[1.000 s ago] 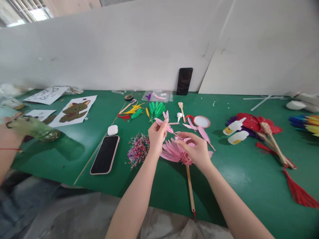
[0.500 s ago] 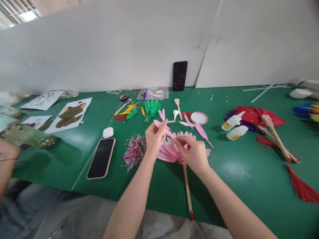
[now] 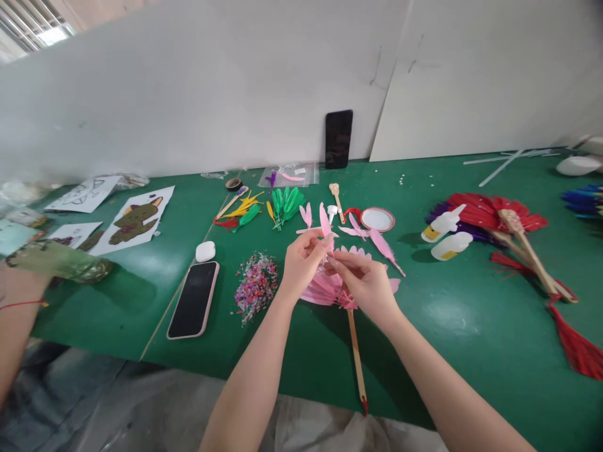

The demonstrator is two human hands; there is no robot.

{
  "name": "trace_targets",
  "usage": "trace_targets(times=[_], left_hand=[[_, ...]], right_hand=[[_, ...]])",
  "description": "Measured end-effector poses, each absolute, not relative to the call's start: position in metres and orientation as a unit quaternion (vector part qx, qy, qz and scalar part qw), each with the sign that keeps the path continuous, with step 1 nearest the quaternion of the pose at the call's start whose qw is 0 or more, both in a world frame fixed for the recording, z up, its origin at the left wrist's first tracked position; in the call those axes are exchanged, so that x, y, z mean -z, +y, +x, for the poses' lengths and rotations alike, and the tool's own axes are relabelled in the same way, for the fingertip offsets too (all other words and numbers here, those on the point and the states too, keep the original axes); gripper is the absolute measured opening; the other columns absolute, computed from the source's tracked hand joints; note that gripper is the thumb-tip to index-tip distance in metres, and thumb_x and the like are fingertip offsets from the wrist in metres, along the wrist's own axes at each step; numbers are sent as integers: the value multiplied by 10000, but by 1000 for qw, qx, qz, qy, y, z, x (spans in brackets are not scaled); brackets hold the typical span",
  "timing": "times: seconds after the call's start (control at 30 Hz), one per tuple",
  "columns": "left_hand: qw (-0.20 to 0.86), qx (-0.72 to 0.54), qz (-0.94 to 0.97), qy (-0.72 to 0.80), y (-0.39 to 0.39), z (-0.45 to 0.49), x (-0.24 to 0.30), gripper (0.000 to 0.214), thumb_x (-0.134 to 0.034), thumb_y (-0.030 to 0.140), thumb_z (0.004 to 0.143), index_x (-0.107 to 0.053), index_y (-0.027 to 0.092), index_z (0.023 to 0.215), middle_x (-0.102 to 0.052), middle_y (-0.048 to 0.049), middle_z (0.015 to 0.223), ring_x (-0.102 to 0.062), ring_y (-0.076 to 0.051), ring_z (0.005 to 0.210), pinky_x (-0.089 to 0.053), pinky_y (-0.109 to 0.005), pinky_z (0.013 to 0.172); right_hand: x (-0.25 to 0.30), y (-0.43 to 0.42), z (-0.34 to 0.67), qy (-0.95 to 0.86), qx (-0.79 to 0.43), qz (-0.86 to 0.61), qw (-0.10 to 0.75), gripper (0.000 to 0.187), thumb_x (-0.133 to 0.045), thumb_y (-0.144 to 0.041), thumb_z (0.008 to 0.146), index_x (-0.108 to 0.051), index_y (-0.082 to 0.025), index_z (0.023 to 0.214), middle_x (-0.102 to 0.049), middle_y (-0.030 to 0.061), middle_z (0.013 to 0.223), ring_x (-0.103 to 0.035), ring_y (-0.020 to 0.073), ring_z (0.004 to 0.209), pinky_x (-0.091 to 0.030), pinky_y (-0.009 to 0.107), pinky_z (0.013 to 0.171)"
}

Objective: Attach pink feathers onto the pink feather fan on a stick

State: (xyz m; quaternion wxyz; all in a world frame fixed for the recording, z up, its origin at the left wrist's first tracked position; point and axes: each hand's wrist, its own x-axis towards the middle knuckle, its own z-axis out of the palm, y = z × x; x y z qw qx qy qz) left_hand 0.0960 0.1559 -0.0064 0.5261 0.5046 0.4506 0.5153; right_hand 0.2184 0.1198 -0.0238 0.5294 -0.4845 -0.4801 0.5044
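My left hand (image 3: 306, 258) is closed in a pinch on a pink feather (image 3: 325, 220), whose tip points up and away. Close against it, my right hand (image 3: 366, 279) has its fingertips pressed together at the feather's lower end. Both hands hover over a pink feather fan (image 3: 327, 290), partly covering it. The fan's wooden handle (image 3: 357, 351) points toward me and ends in a red cord. Several loose pink feathers (image 3: 382, 242) lie just beyond the hands, beside a white bottle nozzle (image 3: 332, 215) and a round red-rimmed white lid (image 3: 377, 219).
Left of my hands are a pile of colourful bits (image 3: 255, 285), a phone (image 3: 193, 300) and a white case (image 3: 205, 252). Green feathers (image 3: 286, 206) lie behind. On the right stand glue bottles (image 3: 451, 246) near a red fan (image 3: 494, 207). A co-worker's arm (image 3: 23, 301) holds a green bottle (image 3: 63, 258).
My hands have come together, and the pink feather now points upright rather than lying leftward. At far left, the co-worker's arm has moved further into view.
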Motion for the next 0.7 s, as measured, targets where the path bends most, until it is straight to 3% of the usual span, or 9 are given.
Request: trace_targets(times=[0.07, 0.17, 0.27, 0.47, 0.7], left_hand=[[535, -504, 502, 456, 156, 95, 6, 349, -666, 456, 716, -658, 159, 900, -513, 38, 565, -421, -51, 449, -317, -186, 421], [533, -511, 495, 459, 157, 94, 7, 266, -702, 412, 689, -661, 153, 732, -521, 29, 587, -428, -51, 490, -334, -184, 448], [546, -529, 468, 451, 157, 93, 7, 254, -742, 375, 645, -620, 152, 628, -511, 37, 597, -416, -44, 503, -343, -179, 460], [605, -525, 422, 424, 157, 93, 3, 296, -737, 381, 657, -561, 149, 602, -405, 73, 506, -299, -14, 413, -271, -158, 390], [640, -482, 438, 407, 154, 94, 3, 326, -740, 393, 652, -531, 147, 610, -393, 78, 471, -293, -11, 377, -197, -175, 363]], right_hand=[[22, 120, 219, -460, -550, -460, 524, 306, -687, -389, 715, -694, -159, 918, -732, 89, 782, -698, 223, 686, -524, 277, 491], [18, 120, 222, -443, -606, -427, 505, 294, -725, -374, 681, -707, -168, 890, -729, 73, 725, -691, 201, 633, -476, 232, 415], [12, 118, 226, -423, -664, -391, 477, 281, -739, -352, 678, -714, -176, 896, -733, 63, 728, -695, 193, 643, -509, 241, 465], [6, 117, 232, -399, -744, -349, 406, 409, -738, -345, 697, -672, -180, 1065, -738, 75, 825, -708, 203, 748, -541, 232, 520], [8, 119, 231, -366, -773, -331, 399, 228, -741, -327, 699, -709, -160, 851, -724, 40, 677, -681, 120, 583, -525, 178, 508]])
